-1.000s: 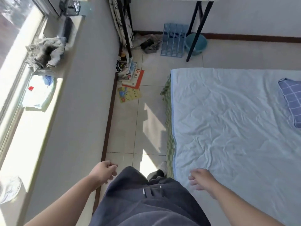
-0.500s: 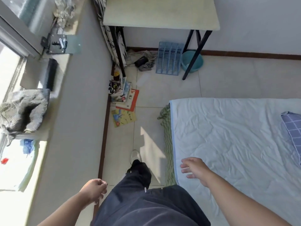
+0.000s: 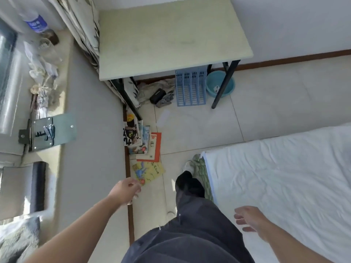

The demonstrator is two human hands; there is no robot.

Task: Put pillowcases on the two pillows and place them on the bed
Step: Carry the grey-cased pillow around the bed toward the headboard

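**Head view: both hands free beside a bed with no pillow in sight**

Head view looks straight down a person's front, dark grey trousers filling the bottom centre, one foot planted forward on pale glossy floor tiles. And here's the situation: the bed lies at the right, its light sheet rumpled into fine creases, with a green patterned layer peeking out along its near edge. No pillow and no pillowcase shows anywhere in this view, so where they are I cannot tell.

The left hand hangs over the skirting line near the wall, fingers loosely curled, holding nothing. The right hand floats over the sheet's edge, fingers relaxed and slightly apart, also holding nothing, apart from the fabric as far as I can judge.

My read on progress: nothing of the casing can be confirmed done from here. Both pillows are left to account for, and nothing is placed on the visible stretch of bed.

Around the room, plenty of texture. A cream table with a smooth flat top and black angled legs stands ahead. Beneath it, a blue slatted plastic file rack and a round teal basin. Thin glossy picture books fan out along the wall. A patterned curtain hangs at the left of the table.
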